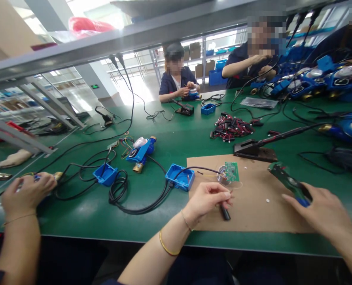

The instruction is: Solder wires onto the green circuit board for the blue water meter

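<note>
My left hand [210, 200] is closed in a pinch over the cardboard sheet [253, 213]. A black cylinder [225, 213] with thin leads hangs just below its fingertips, and the leads run up into the pinch. Just beyond the fingers lies a green circuit board [232, 171], its wires leading to a round metal-rimmed part [223, 176]. My right hand [321, 206] grips a green and blue wire stripper [291, 184], raised above the sheet's right side with its head pointing away to the left.
A soldering iron in its stand [254, 150] is behind the sheet. Farther back is a pile of black cylinders with red-black wires [232, 127]. Left are an open blue box [180, 177], coiled black cable [119, 192] and a blue meter [143, 152]. A co-worker's hand [29, 192] works far left.
</note>
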Demonstrator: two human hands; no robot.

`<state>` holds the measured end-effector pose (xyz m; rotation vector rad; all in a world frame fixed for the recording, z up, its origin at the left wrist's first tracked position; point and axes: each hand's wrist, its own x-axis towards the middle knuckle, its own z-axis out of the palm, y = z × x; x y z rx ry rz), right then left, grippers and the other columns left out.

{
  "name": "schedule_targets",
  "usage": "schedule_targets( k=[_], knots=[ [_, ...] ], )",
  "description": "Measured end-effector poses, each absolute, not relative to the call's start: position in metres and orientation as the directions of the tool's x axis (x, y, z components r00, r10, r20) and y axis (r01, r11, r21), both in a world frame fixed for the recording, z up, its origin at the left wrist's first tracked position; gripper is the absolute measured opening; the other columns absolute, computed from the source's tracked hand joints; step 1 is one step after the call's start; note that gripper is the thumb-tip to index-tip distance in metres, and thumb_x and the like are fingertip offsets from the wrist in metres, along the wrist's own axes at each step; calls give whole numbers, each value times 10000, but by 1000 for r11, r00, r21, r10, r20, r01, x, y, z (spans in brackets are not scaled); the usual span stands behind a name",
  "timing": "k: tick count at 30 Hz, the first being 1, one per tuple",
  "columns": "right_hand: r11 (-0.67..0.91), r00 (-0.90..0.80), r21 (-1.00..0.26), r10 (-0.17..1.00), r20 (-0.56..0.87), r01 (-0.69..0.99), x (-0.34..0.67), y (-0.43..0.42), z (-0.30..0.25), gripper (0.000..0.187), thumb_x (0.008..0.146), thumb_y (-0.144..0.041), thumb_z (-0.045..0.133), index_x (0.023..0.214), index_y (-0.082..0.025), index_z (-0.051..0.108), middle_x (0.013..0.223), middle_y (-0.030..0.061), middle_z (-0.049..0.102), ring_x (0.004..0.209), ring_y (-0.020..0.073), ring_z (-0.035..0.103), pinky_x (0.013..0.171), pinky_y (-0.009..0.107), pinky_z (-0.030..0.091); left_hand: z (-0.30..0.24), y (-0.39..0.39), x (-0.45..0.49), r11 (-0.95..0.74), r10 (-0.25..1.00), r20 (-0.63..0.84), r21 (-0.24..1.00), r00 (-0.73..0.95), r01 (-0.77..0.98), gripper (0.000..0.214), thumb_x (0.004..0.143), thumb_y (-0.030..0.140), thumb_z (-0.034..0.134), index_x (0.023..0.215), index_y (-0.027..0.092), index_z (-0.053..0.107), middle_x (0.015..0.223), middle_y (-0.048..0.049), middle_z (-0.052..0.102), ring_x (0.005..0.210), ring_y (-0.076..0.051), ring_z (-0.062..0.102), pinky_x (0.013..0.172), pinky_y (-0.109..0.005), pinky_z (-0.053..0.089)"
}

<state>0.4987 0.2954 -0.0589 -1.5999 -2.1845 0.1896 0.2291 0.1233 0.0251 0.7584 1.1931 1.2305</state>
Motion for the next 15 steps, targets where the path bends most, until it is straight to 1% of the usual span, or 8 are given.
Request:
schedule_targets(
  k=[2,5,8,10,11,12,14,15],
  knots=[
    [315,-265,-251,940,213,916,497,314,-74,885,644,-834,300,1081,-138,629,983,233,622,955,431,579,871,501,487,23,121,230,243,953,-289,908,-91,-340,406,636,439,787,786,80,672,726,-59,681,579,-67,620,556,-144,436],
    [280,-239,-206,950,200,938,495,320,-89,950,650,-866,273,1141,-143,646,1042,220,615,955,430,577,815,500,503,19,119,232,270,942,-325,879,-80,-393,448,615,465,801,798,71,689,742,-74,697,605,-81,656,593,-141,498],
    [345,-262,-217,904,337,913,491,310,-86,972,719,-824,199,1146,-81,657,1145,253,577,1060,453,542,874,538,471,17,119,235,277,937,-341,863,-82,-422,480,591,490,817,776,68,680,736,-83,705,603,-89,667,590,-134,521],
    [410,-253,-269,845,471,872,485,302,-73,885,783,-739,213,1147,-61,651,1205,264,548,1153,445,501,959,551,420,16,120,236,255,936,-334,864,-113,-434,484,593,496,820,765,71,664,736,-87,708,606,-94,671,591,-135,531],
    [427,-220,-345,836,502,836,480,299,-64,788,800,-687,269,1133,-86,655,1204,246,556,1160,422,508,985,541,407,16,119,237,237,935,-326,868,-138,-437,479,600,493,819,765,74,655,737,-88,710,614,-100,676,596,-140,536],
    [408,-158,-491,866,474,770,473,298,-56,661,795,-630,365,1088,-122,672,1165,217,586,1128,394,537,1006,522,399,16,119,238,217,934,-316,872,-167,-438,472,609,488,818,770,78,648,741,-88,712,628,-108,682,604,-147,542],
    [227,-43,-836,970,238,499,455,304,-41,387,731,-477,552,929,-175,691,977,149,656,941,323,619,983,487,434,16,117,239,179,928,-297,884,-225,-431,456,624,471,817,786,83,639,752,-91,717,659,-127,693,620,-164,551],
    [89,-23,-941,996,86,327,444,310,-35,286,688,-397,612,865,-181,680,882,118,666,835,282,636,941,467,471,16,115,239,165,923,-290,891,-251,-423,446,628,456,820,792,84,638,756,-93,719,674,-135,697,630,-173,553]
  ],
)
